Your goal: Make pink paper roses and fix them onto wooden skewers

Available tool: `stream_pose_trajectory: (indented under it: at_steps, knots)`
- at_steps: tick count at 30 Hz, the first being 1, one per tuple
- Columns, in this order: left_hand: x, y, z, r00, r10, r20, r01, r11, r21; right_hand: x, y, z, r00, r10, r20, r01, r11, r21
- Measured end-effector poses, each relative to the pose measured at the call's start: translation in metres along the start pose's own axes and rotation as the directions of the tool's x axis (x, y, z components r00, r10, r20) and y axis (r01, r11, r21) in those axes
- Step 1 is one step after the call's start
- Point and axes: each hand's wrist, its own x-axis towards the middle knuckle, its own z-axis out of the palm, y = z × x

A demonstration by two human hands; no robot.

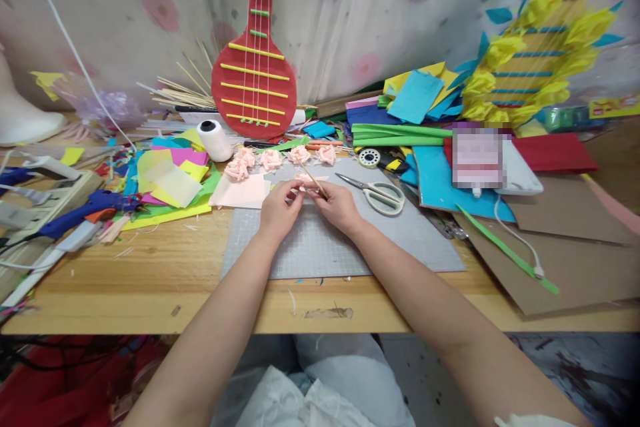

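Both my hands sit over the grey cutting mat [320, 247], w/ my left hand [280, 208] & right hand [337, 205] pinching a pink paper strip [306, 180] btwn fingertips, right also gripping a thin wooden stick [315, 181]. Just right of them, on the mat's far part, lie scissors [377, 193]. At the mat's far edge, a row of pink paper roses [273, 160]. Left of the mat, a blue glue gun [90, 208]. Beyond the mat, white thread spool [215, 140], then red paper lute [254, 73] vs. the curtain.
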Motion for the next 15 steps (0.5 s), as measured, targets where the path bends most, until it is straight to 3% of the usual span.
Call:
stream_pose_trajectory:
  at_steps: [6, 15]
  knots:
    - [0.0001, 0.0012, -0.0005, 1.0, -0.006, 0.004, 0.006, 1.0, 0.007, 0.0001, -0.0013, -0.0013, 1.0, 0.001, 0.015, 0.0, 0.997, -0.074]
    - [-0.0007, 0.0016, -0.0003, 0.997, 0.074, -0.016, -0.074, 0.996, 0.041, -0.0004, -0.0019, -0.0009, 1.0, -0.008, -0.008, 0.007, 0.992, -0.125]
